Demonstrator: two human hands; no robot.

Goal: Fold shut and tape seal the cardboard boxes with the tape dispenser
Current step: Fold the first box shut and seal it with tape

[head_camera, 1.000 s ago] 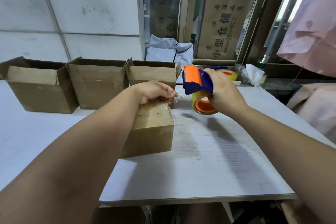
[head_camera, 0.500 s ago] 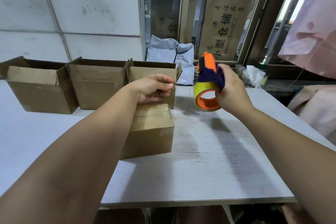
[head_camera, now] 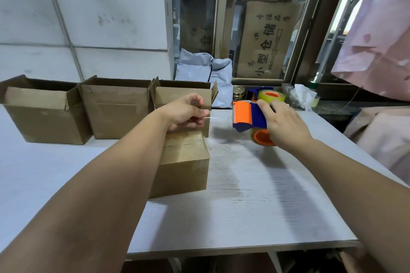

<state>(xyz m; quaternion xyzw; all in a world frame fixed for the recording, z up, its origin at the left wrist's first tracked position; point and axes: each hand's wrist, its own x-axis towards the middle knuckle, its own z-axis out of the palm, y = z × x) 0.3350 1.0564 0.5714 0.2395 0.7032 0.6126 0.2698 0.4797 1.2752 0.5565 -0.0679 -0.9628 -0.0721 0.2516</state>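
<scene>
A closed cardboard box with clear tape across its top seam lies on the white table, partly hidden by my left forearm. Above the box's far end, my left hand pinches the free end of a thin clear tape strip. The strip runs right toward the orange and blue tape dispenser. My right hand grips that dispenser just above the table, to the right of the box; its orange roll core shows below my palm.
Three open cardboard boxes stand in a row at the back left. A second tape dispenser, crumpled tissue and a grey bag sit at the back. Pink cloth hangs at right.
My right hand has lowered the dispenser from its raised, tilted pose and turned its orange face to the left. My left hand stays pinched over the box's far end.
</scene>
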